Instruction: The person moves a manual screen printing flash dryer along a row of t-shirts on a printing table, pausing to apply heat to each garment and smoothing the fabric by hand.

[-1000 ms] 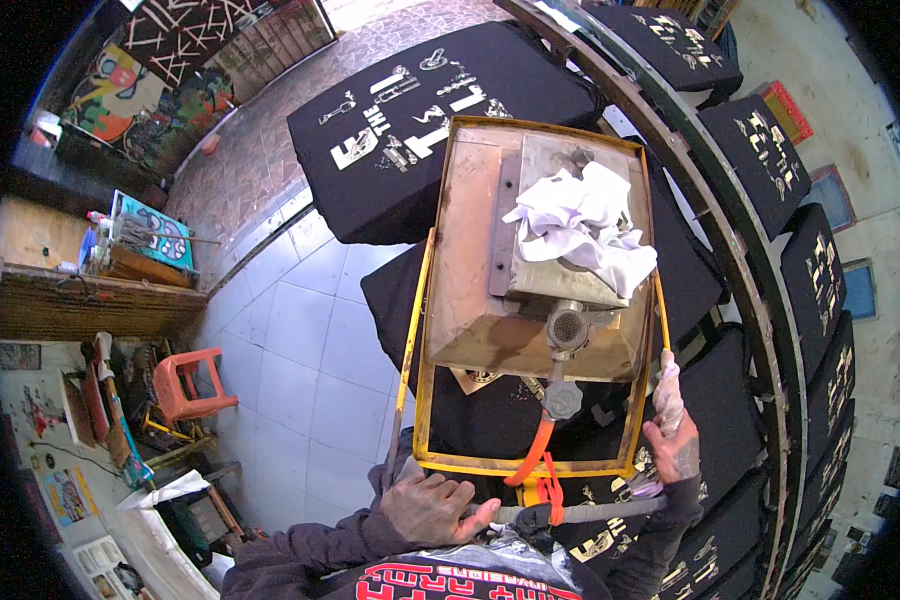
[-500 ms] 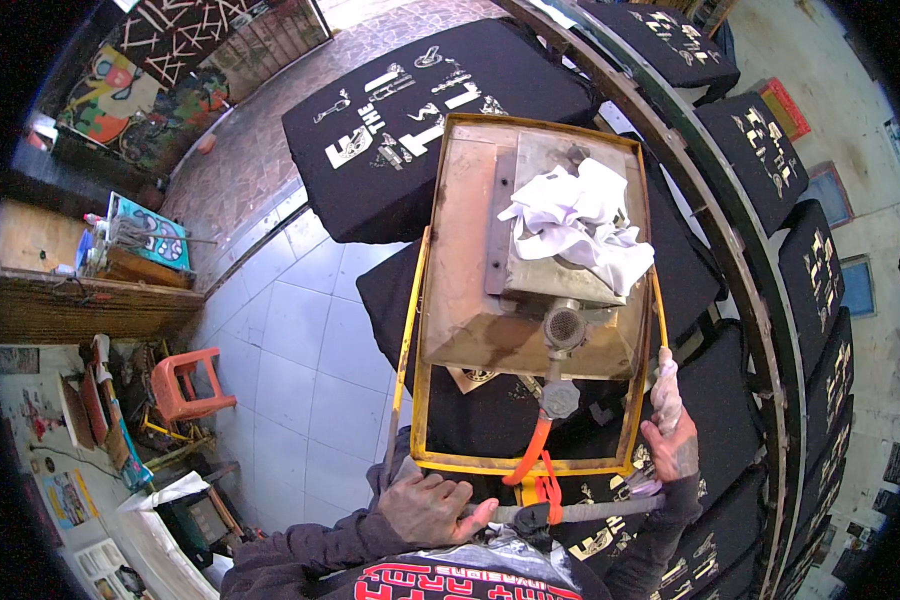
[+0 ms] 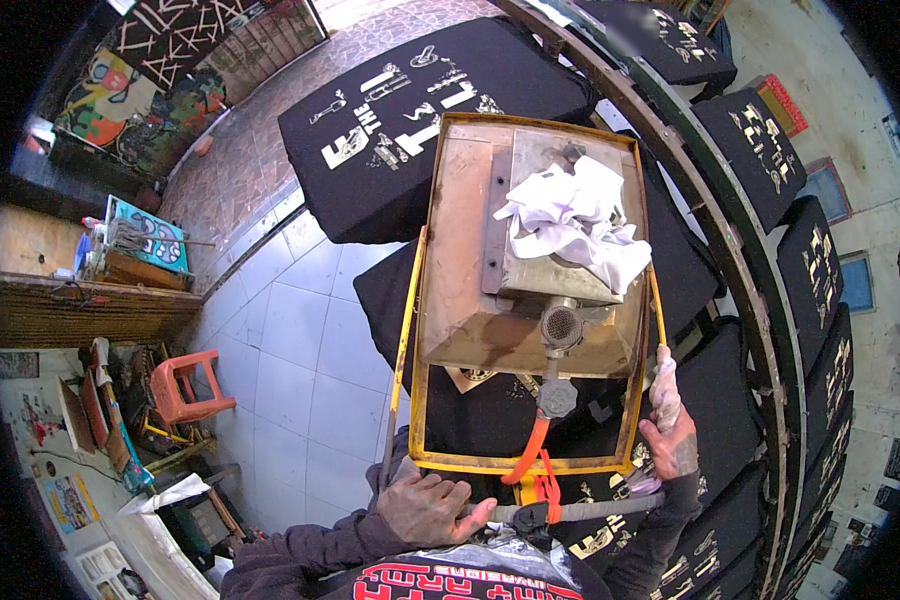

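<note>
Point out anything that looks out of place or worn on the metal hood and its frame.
A crumpled white cloth lies loosely on top of the metal hood, seemingly out of place there. The yellow frame looks patchy and worn.

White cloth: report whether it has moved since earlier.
No, in no direction: the white cloth keeps its place on the metal box and against the long rail.
</note>
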`<move>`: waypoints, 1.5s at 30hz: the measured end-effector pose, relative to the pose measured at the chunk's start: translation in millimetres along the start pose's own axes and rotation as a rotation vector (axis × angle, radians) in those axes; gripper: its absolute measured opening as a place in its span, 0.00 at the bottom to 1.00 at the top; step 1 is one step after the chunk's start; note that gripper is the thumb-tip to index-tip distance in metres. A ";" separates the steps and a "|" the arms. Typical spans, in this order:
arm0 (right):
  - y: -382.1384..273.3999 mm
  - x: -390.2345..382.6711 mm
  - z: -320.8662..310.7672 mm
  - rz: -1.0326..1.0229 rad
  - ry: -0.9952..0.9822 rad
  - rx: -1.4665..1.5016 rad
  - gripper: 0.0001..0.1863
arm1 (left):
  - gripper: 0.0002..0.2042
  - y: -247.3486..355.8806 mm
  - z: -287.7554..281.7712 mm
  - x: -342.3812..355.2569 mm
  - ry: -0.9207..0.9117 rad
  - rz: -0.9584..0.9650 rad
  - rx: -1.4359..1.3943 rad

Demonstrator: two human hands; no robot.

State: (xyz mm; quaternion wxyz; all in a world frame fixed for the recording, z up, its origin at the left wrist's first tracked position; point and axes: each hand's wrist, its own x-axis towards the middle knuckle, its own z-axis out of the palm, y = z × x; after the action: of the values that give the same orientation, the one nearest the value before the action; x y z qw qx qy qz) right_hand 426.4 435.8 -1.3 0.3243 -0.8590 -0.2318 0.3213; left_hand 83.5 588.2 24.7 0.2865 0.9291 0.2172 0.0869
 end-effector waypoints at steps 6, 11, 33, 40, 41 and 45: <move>-4.8 0.0 -3.8 0.127 -0.055 -0.167 0.29 | 0.21 1.3 -1.9 0.3 0.012 -0.002 -0.006; -88.7 3.8 -5.7 -0.317 0.300 -0.684 0.30 | 0.20 7.4 -9.1 2.0 0.046 -0.008 0.038; -222.2 98.1 100.1 -1.213 -0.113 -0.781 0.12 | 0.17 6.5 10.8 -13.2 0.307 -0.073 -0.018; -224.5 84.1 118.9 -1.137 0.012 -0.933 0.12 | 0.18 6.1 17.3 -19.8 0.327 -0.104 0.022; -222.5 86.5 119.3 -1.130 0.032 -0.918 0.12 | 0.18 5.7 19.1 -19.5 0.327 -0.104 0.009; -219.7 91.2 119.6 -1.120 0.065 -0.907 0.12 | 0.19 8.9 16.0 -18.2 0.361 -0.101 0.011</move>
State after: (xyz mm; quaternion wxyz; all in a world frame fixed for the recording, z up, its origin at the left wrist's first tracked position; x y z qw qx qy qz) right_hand 363.3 689.9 47.5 0.0586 -0.6705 -0.7381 -0.0465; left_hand 75.0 565.4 16.0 0.2417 0.8879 0.3120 0.2365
